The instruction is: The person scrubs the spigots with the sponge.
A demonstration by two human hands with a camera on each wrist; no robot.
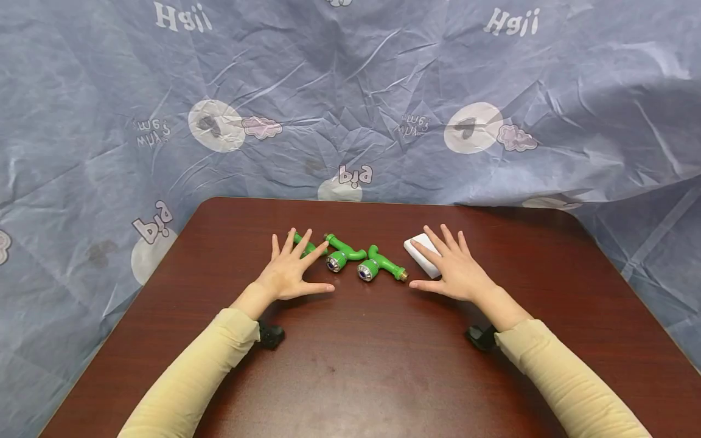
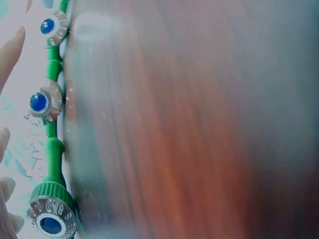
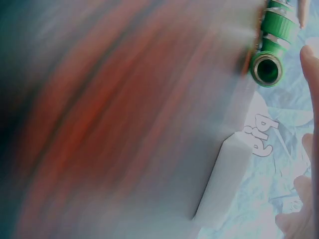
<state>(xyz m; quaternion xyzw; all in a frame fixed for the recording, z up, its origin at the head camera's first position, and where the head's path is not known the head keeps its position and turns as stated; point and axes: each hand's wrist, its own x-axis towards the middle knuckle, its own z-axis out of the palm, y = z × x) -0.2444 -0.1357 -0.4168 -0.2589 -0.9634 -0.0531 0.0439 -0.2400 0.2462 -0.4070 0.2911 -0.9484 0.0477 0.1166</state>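
My left hand (image 1: 287, 274) is spread above the table, its fingers overlapping the leftmost green tap (image 1: 310, 248) in the head view. Beside it lie a middle green tap (image 1: 342, 252) and a right green tap (image 1: 380, 261), both with silver knobs. In the left wrist view the knobs show blue centres, the closest being a knob (image 2: 51, 214) at the lower left. My right hand (image 1: 457, 271), fingers also spread, reaches partly over a white block (image 1: 421, 263). That block (image 3: 224, 179) stands beyond the fingers in the right wrist view. Neither hand holds anything.
The dark red-brown table (image 1: 350, 371) has rounded far corners. Behind it hangs a wrinkled blue-grey printed cloth (image 1: 350, 109). Black wrist devices sit under the left sleeve (image 1: 202, 359) and the right sleeve (image 1: 564, 371).
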